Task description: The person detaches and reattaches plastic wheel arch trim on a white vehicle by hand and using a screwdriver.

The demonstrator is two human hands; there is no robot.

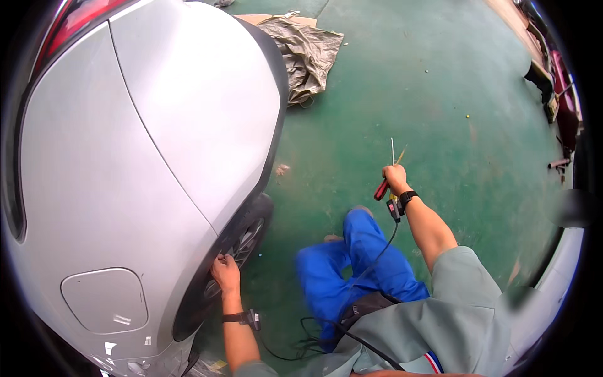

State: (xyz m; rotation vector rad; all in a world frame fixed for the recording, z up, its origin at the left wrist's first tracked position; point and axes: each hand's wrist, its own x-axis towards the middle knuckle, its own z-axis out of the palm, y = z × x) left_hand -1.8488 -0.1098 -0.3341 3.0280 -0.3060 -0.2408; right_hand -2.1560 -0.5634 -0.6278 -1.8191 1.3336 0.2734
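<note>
My left hand [225,273] is at the dark wheel-arch trim [204,271] of a silver car [207,81], its fingers curled against the trim's edge above the wheel [247,242]. What the fingertips touch behind that edge is hidden. Out to the right, over the floor, my right hand [396,179] is closed around what look like two screwdrivers. A thin silver shaft [392,149] and a yellowish one point away from me, and a red and black handle [380,190] sticks out below the fist.
Beyond the car's corner lies a crumpled grey-brown sheet [308,56] on the green floor [402,81]. A black cable [383,248] runs from my right wrist across my blue-trousered legs [361,264]. Dark and red car parts line the far right edge.
</note>
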